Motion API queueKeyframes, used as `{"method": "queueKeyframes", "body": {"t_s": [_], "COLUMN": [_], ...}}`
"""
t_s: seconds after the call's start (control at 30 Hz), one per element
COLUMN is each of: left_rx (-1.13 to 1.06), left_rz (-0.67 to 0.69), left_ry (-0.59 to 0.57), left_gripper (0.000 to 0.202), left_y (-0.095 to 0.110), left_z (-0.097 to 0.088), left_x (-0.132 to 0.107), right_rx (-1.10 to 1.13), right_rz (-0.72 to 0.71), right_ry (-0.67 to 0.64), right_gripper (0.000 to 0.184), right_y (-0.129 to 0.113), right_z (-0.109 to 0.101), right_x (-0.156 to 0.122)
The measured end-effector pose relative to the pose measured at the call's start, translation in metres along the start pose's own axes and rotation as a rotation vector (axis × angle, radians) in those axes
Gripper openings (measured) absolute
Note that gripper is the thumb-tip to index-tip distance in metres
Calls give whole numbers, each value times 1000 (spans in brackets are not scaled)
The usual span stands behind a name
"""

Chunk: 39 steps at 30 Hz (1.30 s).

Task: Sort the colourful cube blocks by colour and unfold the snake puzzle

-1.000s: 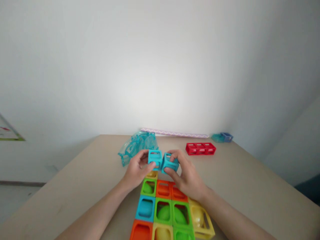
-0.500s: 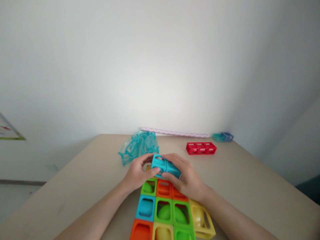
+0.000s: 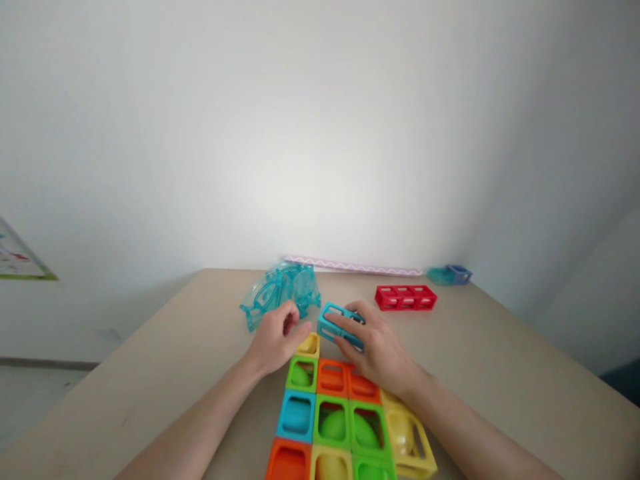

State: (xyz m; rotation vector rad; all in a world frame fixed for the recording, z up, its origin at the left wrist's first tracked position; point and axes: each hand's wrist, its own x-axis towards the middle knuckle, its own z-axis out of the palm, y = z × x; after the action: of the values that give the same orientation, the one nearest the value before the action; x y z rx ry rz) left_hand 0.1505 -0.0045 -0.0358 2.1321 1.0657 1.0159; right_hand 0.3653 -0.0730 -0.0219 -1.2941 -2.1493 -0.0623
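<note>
One teal block (image 3: 333,320) lies clamped in right hand (image 3: 383,350) grip; left hand (image 3: 274,339) loose, empty.

A plain white wall (image 3: 320,100) rises behind the beige table (image 3: 500,360). Soft light brightens the wall's middle. Pale floor (image 3: 30,407) shows at the left.

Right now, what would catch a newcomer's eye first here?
The bright grid of colored blocks at the table's near edge stands out first. Just beyond it, the right hand grips a teal block, the left hand open beside it. A red block row lies far right.
</note>
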Motion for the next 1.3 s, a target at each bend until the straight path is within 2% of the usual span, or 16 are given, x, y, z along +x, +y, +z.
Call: {"method": "queueKeyframes", "body": {"t_s": [0.07, 0.13, 0.2, 0.27, 0.37, 0.43, 0.5, 0.57, 0.67, 0.87, 1.0, 1.07, 1.17, 1.23, 1.3], "left_rx": [74, 91, 71, 39, -73, -172, -250, -304, -337, -326, -326, -298, -308, -347, -390], "left_rz": [-40, -123, -187, -176, -67, -35, -70, -115, -117, -95, -73, -140, -334, -432, -410], "left_ry": [-141, -423, -672, -759, -744, -768, -805, -830, -834, -785, -762, -724, -700, -773, -826], "left_gripper": [47, 57, 56, 48, 39, 40, 38, 32, 26, 31, 28, 27, 24, 24, 29], "left_y": [-1, -1, 1, 2, 2, 0, -2, -4, -3, 4, 0, -6, -15, -15, -10], "left_z": [-7, -16, -22, -25, -25, -23, -22, -22, -23, -24, -20, -19, -23, -27, -30], "left_x": [1, 1, 0, -1, -1, -1, 0, 1, 2, 1, 1, 1, 2, 2, 1], "right_rx": [-43, -81, -105, -112, -79, -21, 33, 61, 92, 144, 148, 145, 139, 136, 135], "right_rz": [8, 8, -2, -12, -28, -59, -114, -159, -143, -109, -100, -99, -96, -93, -93], "right_ry": [10, 24, 51, 109, 245, 267, 177, 31, -121, -157, -165, -166, -162, -158, -152], "right_gripper": [37, 37, 36, 35, 36, 40, 42, 42, 42, 41, 41, 42, 43, 43, 42], "right_y": [1, 1, -1, -2, -4, -6, -8, -10, -12, -12, -11, -11, -11, -11, -11], "right_z": [-1, -2, -2, -3, -5, -6, -6, -7, -8, -9, -9, -9, -8, -8, -7], "right_x": [-1, -1, -1, -1, -1, -1, -2, -2, -3, -1, -1, -2, -3, -3, -3]}}
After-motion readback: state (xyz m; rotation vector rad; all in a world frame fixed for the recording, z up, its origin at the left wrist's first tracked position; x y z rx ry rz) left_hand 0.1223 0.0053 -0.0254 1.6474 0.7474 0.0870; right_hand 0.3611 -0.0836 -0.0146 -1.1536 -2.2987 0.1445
